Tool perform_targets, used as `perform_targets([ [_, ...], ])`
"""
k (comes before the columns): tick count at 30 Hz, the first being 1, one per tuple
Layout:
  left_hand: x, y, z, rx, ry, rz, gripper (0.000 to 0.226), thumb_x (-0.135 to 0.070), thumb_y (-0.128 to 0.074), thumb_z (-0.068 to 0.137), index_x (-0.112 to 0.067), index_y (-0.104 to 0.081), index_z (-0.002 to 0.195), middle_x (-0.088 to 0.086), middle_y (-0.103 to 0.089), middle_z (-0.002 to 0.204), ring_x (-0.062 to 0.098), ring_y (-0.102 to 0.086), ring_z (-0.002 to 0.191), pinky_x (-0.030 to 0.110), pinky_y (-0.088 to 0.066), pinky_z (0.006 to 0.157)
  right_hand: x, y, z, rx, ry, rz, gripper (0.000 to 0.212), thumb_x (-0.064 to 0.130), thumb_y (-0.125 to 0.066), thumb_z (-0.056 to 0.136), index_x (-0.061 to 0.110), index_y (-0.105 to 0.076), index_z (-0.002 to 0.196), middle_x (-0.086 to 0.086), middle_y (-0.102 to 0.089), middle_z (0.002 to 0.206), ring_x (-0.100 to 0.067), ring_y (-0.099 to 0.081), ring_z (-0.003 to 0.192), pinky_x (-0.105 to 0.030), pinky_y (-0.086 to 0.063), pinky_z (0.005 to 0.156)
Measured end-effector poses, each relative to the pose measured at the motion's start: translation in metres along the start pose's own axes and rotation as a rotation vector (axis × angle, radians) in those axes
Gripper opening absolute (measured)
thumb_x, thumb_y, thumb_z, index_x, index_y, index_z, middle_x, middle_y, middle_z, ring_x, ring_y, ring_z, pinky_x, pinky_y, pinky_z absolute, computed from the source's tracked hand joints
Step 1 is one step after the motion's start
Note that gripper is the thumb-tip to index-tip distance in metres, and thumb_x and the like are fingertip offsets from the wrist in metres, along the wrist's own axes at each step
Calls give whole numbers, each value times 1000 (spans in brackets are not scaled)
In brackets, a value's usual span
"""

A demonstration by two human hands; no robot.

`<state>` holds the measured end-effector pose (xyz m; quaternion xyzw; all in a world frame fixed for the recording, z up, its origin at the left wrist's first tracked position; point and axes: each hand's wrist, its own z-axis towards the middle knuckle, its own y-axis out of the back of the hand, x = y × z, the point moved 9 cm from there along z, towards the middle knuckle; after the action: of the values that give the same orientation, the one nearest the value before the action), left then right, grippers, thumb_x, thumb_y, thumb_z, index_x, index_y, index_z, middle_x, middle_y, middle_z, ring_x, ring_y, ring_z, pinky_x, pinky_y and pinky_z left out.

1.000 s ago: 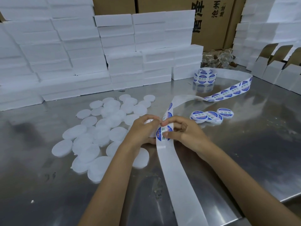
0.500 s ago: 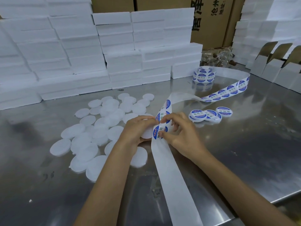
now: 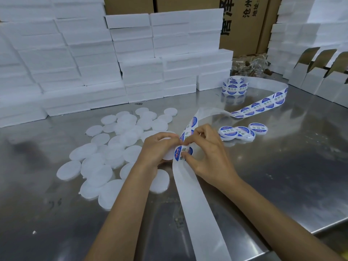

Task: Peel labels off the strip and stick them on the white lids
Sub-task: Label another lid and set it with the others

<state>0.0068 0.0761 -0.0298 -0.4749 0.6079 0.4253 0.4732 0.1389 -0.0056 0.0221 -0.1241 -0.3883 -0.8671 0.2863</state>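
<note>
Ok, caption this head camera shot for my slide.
Both hands, left and right, peel a blue label off the strip beside white lids.

Setting: a small packing or labelling workroom, not a home. Evidence recorded: a stainless-steel bench (image 3: pixel 282 166), scuffed and reflective; white foam slabs (image 3: pixel 75 59) stacked in rows along the bench's far edge and far left corner; brown shipping cartons (image 3: pixel 244 25) with printed characters behind them; folded white cardboard boxes (image 3: pixel 316 80) with open flaps at the far right corner; a roll of printed labels (image 3: pixel 235 87) near the far edge; plain white lids (image 3: pixel 116 153) heaped in bulk left of centre.
</note>
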Motion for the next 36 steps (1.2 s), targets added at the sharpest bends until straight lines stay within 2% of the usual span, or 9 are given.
perform_targets([
  [7, -1, 10, -2, -87, -34, 14, 15, -19, -81, 80, -22, -76, 93, 1, -73, 97, 19, -72, 79, 24, -56, 53, 13, 0, -1, 11, 53, 94, 13, 15, -70, 74, 19, -60, 82, 9, -46, 98, -14, -49, 93, -31, -44, 77],
  [13, -2, 10, -1, -107, -35, 141, 17, -18, -81, 80, -20, -72, 95, -6, -71, 82, 7, -63, 45, 19, -49, 40, 5, 21, -1, -127, -80, 432, 18, 7, -59, 73, 13, -44, 80, 1, -49, 79, -22, -48, 74, -33, -43, 66],
  [15, -8, 14, -2, -173, -79, 275, 24, -33, -82, 80, -25, -68, 97, -15, -66, 75, 7, -64, 54, 18, -50, 44, -4, 27, 1, -189, -162, 516, 16, 9, -57, 76, 12, -44, 84, 1, -50, 77, -22, -49, 72, -31, -45, 68],
  [17, -20, 21, -4, -285, -156, 343, 33, -52, -73, 84, -30, -61, 105, -10, -67, 89, 14, -69, 77, 24, -57, 62, -12, 28, 7, -218, -242, 584, 17, 7, -58, 80, 10, -45, 90, -1, -51, 77, -24, -51, 72, -35, -47, 71],
  [19, -27, 27, -4, -313, -170, 140, 36, -59, -56, 94, -28, -58, 112, 0, -73, 94, 24, -71, 83, 40, -62, 75, -18, 27, 17, -222, -305, 659, 21, 0, -60, 82, 13, -47, 92, 3, -52, 77, -17, -53, 70, -33, -49, 70],
  [22, -23, 15, -4, -132, -39, -427, 48, -58, -39, 101, -17, -60, 112, 10, -76, 83, 30, -74, 76, 47, -60, 76, -17, 16, 32, -177, -354, 772, 30, -7, -63, 83, 19, -50, 91, 4, -58, 87, -14, -62, 71, -30, -53, 67],
  [26, -19, -6, -8, 91, 13, -773, 68, -61, -34, 101, -4, -58, 128, 24, -67, 123, 43, -65, 115, 54, -54, 95, -8, -7, 36, -160, -388, 853, 33, -8, -67, 79, 20, -54, 91, 5, -62, 90, -20, -68, 75, -25, -55, 61],
  [29, -21, -7, -9, 117, 2, -784, 74, -62, -29, 101, -1, -55, 134, 27, -64, 127, 42, -62, 121, 48, -52, 98, -6, -19, 31, -163, -397, 821, 34, -6, -68, 79, 21, -54, 92, 6, -60, 90, -15, -68, 74, -21, -53, 62],
  [36, -26, -13, -10, 117, -54, -579, 73, -62, -25, 101, -5, -57, 134, 20, -69, 120, 27, -69, 103, 37, -56, 94, -8, -19, 29, -155, -367, 717, 35, 0, -72, 80, 27, -53, 93, 8, -59, 93, -14, -69, 77, -23, -57, 65],
])
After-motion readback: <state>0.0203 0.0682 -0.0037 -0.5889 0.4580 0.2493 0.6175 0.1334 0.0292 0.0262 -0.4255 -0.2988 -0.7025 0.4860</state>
